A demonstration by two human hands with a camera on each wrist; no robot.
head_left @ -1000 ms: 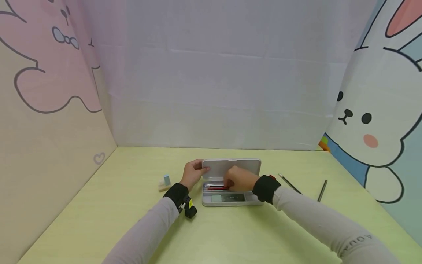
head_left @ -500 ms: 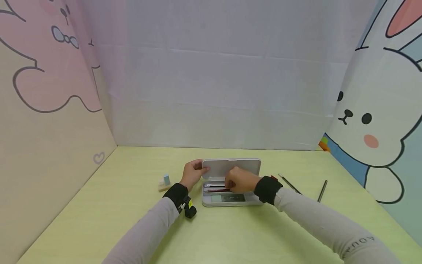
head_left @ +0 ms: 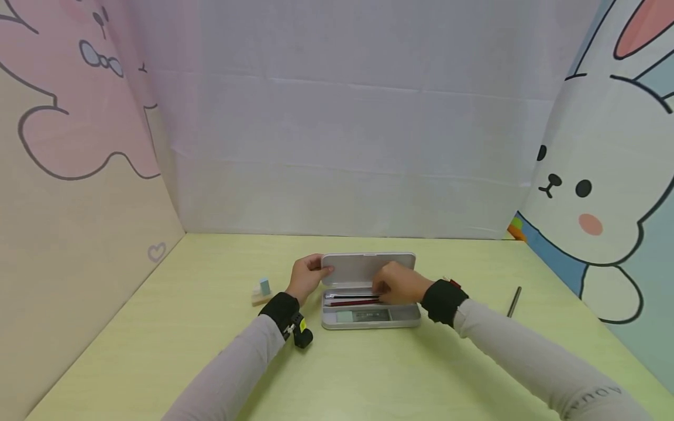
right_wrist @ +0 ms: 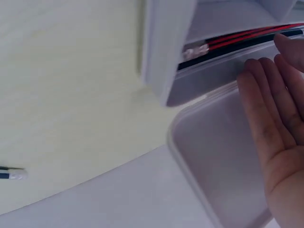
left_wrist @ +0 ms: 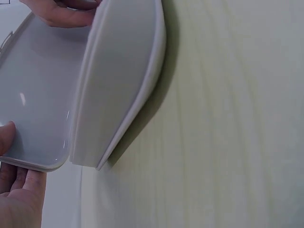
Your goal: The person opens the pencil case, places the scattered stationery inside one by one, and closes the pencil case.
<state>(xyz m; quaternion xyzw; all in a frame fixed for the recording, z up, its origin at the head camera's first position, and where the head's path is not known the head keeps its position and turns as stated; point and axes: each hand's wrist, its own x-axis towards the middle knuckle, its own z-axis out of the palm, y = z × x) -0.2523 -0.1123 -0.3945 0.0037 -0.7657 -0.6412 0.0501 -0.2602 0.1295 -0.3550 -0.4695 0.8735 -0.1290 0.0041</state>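
Note:
A white pencil case [head_left: 413, 323] lies open on the table, its lid [head_left: 347, 270] tilted up at the back. My left hand [head_left: 304, 278] holds the lid's left edge, with the thumb [left_wrist: 5, 137] on the inner face and the fingers behind. Over the right part of the rear compartment is my right hand [head_left: 399, 284]. In the right wrist view its fingers are nearly straight and apart from the thumb, close to a dark pencil [right_wrist: 228, 55] and a red-and-black striped pencil [right_wrist: 247, 38]. An eraser-like pale block [head_left: 344, 316] with a dark sleeve lies in the front compartment.
A small blue block [head_left: 265, 286] stands on a light wooden piece [head_left: 260, 300] left of the case. A dark pencil [head_left: 515, 301] lies on the table at the right. Cloth walls with cartoon animals enclose the table's back and sides.
My right hand has slid right along the case, uncovering more of the red pencil in the rear compartment. My right wrist now hides a pencil on the table. The left hand keeps its hold.

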